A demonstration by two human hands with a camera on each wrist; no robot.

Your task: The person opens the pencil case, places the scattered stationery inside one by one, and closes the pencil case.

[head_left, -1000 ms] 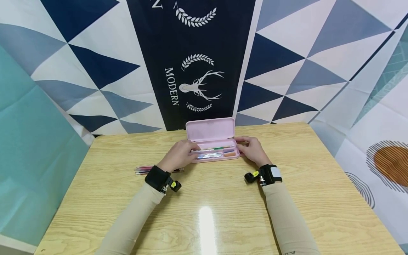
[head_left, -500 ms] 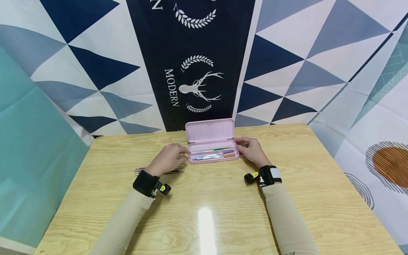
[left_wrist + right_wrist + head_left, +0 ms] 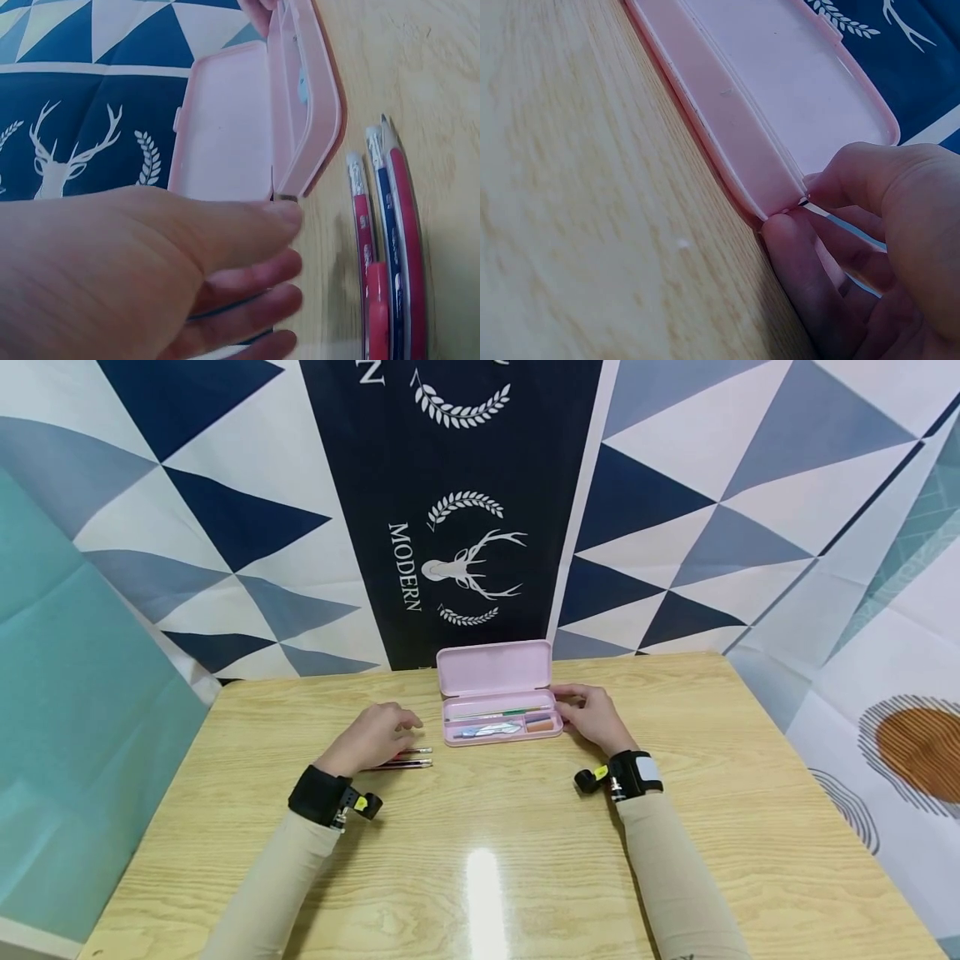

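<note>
An open pink pencil case lies near the back of the table, its lid tipped back. Long thin items, one partly green, lie in it, along with a pale blue item and an orange-brown block. At the case's right end, my right hand grips the corner between thumb and fingers. My left hand hovers bare, fingers loosely bent, beside several pencils on the table. These are red and dark blue, some with white eraser ends; a shorter red item lies among them.
The wooden table carries a bright light reflection toward the front. Behind the case hangs a patterned cloth with a deer print. A teal cloth covers the left side.
My left hand has drawn back from inside the pencil case, moving left and toward me over the pencils. The right hand has stayed at the case's right end.
</note>
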